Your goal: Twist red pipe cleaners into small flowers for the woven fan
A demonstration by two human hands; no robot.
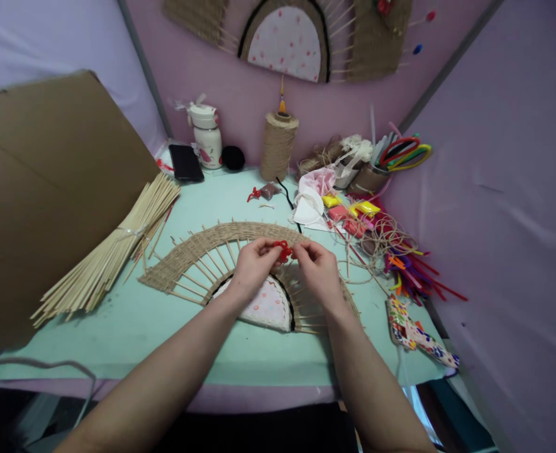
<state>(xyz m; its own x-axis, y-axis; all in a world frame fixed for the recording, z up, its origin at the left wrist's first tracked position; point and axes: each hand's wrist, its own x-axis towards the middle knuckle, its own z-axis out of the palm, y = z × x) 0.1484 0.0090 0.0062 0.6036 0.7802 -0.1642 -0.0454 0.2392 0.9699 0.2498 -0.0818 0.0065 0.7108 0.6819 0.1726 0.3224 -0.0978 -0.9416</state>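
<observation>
A small red looped piece [282, 251], resembling a knotted cord flower, is held up above the fan. My left hand [256, 265] pinches it from the left between thumb and fingers. From the right, my right hand [316, 264] is closed at its edge, with thumb and forefinger pressed together. Beneath both hands lies a woven twine fan [202, 245] with thin stick ribs. Its half-round centre panel [263, 305] is white with pink spots and a dark border. My right hand and forearm cover much of the fan's right side.
A bundle of thin sticks [112, 251] lies left, beside a cardboard sheet [46, 189]. Behind stand a twine spool [278, 148], white bottle [207, 138] and phone [186, 163]. At right are pipe cleaners [412, 277], loose twine [386, 236], scissors [407, 154] and a floral-patterned glue gun [417, 333].
</observation>
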